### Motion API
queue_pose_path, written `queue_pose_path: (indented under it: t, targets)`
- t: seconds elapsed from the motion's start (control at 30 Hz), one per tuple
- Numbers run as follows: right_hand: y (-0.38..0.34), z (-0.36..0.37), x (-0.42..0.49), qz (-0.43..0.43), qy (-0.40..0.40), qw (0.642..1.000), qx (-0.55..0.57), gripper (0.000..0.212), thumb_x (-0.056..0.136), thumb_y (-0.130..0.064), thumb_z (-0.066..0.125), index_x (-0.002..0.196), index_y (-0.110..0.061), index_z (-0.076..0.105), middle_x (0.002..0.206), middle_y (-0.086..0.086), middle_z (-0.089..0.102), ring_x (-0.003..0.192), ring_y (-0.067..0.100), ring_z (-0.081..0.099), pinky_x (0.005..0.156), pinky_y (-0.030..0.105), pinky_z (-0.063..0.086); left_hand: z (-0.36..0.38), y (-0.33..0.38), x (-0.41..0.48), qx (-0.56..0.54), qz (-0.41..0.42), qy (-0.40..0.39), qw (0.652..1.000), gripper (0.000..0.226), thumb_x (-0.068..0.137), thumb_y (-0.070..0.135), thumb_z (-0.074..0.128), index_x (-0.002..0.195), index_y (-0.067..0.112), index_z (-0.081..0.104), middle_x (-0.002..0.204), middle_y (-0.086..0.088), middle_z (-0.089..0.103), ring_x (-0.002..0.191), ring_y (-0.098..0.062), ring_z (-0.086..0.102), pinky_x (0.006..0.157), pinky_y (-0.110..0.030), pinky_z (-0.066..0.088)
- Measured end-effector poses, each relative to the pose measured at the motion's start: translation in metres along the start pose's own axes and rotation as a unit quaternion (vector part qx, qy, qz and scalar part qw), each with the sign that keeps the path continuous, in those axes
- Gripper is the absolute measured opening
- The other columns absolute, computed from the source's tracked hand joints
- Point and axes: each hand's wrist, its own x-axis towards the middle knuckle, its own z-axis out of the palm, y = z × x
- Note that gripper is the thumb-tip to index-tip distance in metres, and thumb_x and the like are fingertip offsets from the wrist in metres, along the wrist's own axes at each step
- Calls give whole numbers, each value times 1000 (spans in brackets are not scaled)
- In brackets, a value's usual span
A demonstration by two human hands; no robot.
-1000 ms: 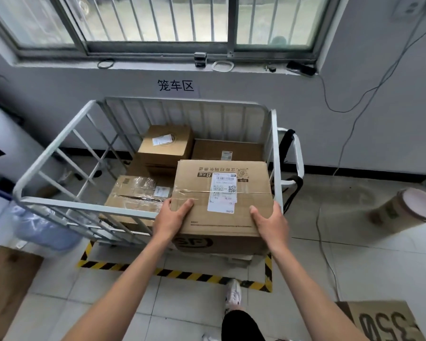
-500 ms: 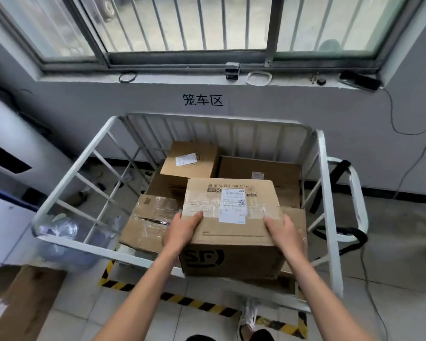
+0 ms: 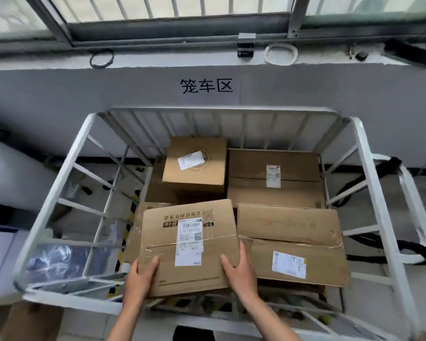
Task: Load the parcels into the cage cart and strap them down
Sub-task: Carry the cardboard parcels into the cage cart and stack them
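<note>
A single head-worn wide-angle view looks forward and steeply down from above the near rail of the cage cart; it faces the grey wall and barred window behind the cart; the cart's inside fills the middle of the frame, close enough to read parcel labels; straight lines bow toward the edges; no second view shares the scene.

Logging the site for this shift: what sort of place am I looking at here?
Probably a parcel depot's cage cart bay. A white cage cart stands under a wall sign whose characters mark the cage cart area, labelled cardboard parcels fill it, and hazard tape marks the floor.
</note>
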Motion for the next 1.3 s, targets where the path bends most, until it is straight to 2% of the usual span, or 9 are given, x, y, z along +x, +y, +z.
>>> queue_pose_path:
  t: [0.13,0.27,0.47,0.63,0.77,0.97,1.13,1.23,1.3]
  targets:
    - [-17,60,44,34,-8,999,41,106,72,-85,53,157,-30,21,152,-7,42,136,13,44,112,35,38,-26,15,85,7,10,-33,999,75,76,67,71,136,25,52,130,-5,63,116,-29,59,96,-44,47]
    - [-25,108,101,63,-4,996,56,84,88,-52,64,156,-27,23,151,-4,44,135,15,46,112,36,39,-26,26,173,5,20,-67,998,72,79,57,75,136,23,48,129,-5,61,116,-25,59,100,-46,48]
    - [9,142,171,123,11,991,53,81,91,-46,62,156,-26,19,151,-1,47,134,18,49,109,35,41,19,26,263,40,33,-132,990,68,91,35,70,144,8,36,125,-5,55,108,-19,55,90,-33,44]
    - [55,146,177,193,42,980,31,79,95,-36,60,157,-22,13,154,2,42,135,23,48,107,35,41,66,4,289,74,2,-172,982,70,89,33,72,141,5,34,132,-12,56,109,-21,55,97,-37,44]
    - [83,143,177,231,62,971,13,80,99,-29,55,159,-18,4,164,6,25,147,24,31,119,39,28,102,-15,284,88,-13,-213,973,66,95,21,66,143,2,24,130,-11,52,112,-18,50,94,-30,38]
    - [92,131,182,192,63,976,-85,74,103,-24,50,161,-18,4,165,3,19,148,24,28,116,35,27,124,-40,277,67,-25,-207,976,72,99,22,60,149,5,11,138,-9,46,121,-20,46,108,-36,35]
    - [81,124,204,130,111,964,-204,55,100,-22,53,152,-17,37,129,8,41,120,25,45,96,33,41,142,-33,287,56,-11,-188,980,65,99,21,60,144,7,16,137,-7,46,121,-19,47,104,-33,36]
    - [81,121,207,139,102,967,-186,54,99,-23,50,151,-20,38,131,8,39,122,26,44,96,39,45,144,-33,289,65,-9,-184,981,73,97,28,62,148,8,13,139,-6,46,122,-20,48,104,-34,37]
    - [82,117,199,119,90,972,-180,56,99,-19,46,154,-23,33,140,8,37,127,26,42,97,38,43,141,-35,282,86,-1,-170,982,88,96,34,62,155,10,2,156,-12,33,139,-28,39,115,-42,31]
